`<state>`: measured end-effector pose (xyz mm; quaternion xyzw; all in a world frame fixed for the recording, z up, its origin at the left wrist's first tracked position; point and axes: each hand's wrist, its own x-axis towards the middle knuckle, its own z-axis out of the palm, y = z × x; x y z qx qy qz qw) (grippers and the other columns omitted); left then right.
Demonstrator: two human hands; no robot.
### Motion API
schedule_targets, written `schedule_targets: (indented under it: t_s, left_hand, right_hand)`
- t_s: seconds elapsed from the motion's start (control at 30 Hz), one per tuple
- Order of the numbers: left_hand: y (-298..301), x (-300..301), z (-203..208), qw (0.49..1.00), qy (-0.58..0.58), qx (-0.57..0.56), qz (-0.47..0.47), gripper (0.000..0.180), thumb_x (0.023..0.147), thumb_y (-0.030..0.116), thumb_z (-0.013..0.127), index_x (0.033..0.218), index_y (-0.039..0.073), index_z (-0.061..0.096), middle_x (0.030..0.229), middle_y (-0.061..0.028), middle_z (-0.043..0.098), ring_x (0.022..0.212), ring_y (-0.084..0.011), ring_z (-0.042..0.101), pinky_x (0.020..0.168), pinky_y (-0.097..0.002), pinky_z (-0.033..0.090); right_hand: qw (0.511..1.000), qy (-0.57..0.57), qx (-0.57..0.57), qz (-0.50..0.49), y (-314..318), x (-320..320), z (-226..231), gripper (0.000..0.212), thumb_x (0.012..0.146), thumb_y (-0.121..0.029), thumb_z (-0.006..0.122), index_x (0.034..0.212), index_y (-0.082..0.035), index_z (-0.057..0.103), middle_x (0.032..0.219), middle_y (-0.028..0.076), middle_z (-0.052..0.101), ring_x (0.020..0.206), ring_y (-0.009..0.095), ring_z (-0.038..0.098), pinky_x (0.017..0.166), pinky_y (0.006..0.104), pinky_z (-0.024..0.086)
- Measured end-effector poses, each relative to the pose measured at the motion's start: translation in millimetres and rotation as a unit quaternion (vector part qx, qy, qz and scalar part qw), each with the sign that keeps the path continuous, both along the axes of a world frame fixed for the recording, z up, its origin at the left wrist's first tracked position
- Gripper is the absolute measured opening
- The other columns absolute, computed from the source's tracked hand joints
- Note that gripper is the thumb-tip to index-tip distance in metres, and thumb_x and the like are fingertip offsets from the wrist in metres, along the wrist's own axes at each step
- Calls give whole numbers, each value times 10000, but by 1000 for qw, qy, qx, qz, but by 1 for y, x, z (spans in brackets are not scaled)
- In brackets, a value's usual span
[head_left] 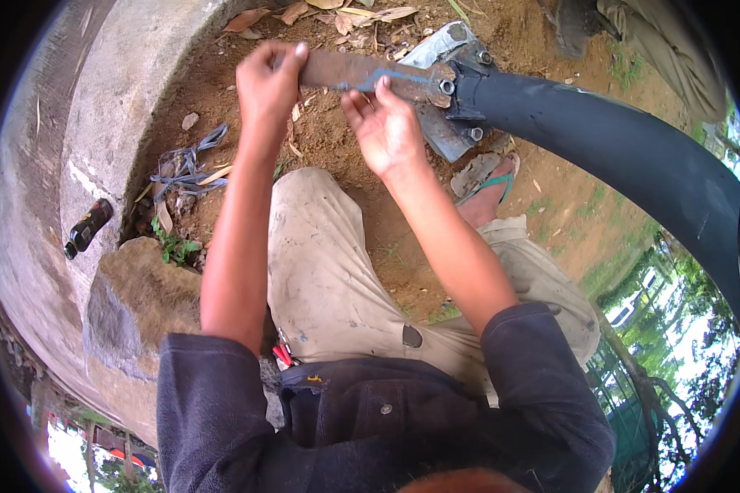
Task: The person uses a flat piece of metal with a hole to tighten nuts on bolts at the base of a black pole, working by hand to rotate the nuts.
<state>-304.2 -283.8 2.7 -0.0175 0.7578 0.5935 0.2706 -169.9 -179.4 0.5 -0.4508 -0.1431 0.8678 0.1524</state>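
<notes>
A flat rusty steel bar with a streak of blue paint lies across the upper middle; its notched end, like a flat open-ended spanner, sits around a nut. My left hand grips the bar's far-left end, thumb on top. Under the bar's middle is my right hand, palm showing, fingers loosely bent and apart, thumb tip against the bar's lower edge. The nut belongs to a bolted grey metal base plate at the foot of a thick black curved pole. Other bolts stand on that plate.
Left, a curved concrete kerb carries a small dark bottle on its side. A large rock is beside my left arm. Grey plastic strips lie on the soil. Another person's trouser leg shows at top right.
</notes>
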Motion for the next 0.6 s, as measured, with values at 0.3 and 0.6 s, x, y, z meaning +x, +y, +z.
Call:
schedule_targets:
  t_s: [0.3, 0.6]
  left_hand:
    - [16, -78, -15, 986, -34, -4, -164, 296, 984, 300, 701, 862, 34, 661, 712, -20, 609, 567, -114, 548, 488, -280, 442]
    - [-33, -242, 9, 908, 354, -188, 122, 276, 984, 255, 630, 1067, 6, 716, 990, -146, 753, 916, -284, 714, 852, -420, 555]
  right_hand:
    - [999, 30, -28, -31, -16, -45, -19, 280, 1020, -275, 646, 1220, -98, 560, 1110, 76, 626, 982, 212, 648, 872, 395, 579]
    - [983, -54, 68, 165, -30, 1, 5, 265, 1028, -325, 634, 1143, -89, 598, 1052, 53, 670, 1004, 213, 659, 852, 461, 567]
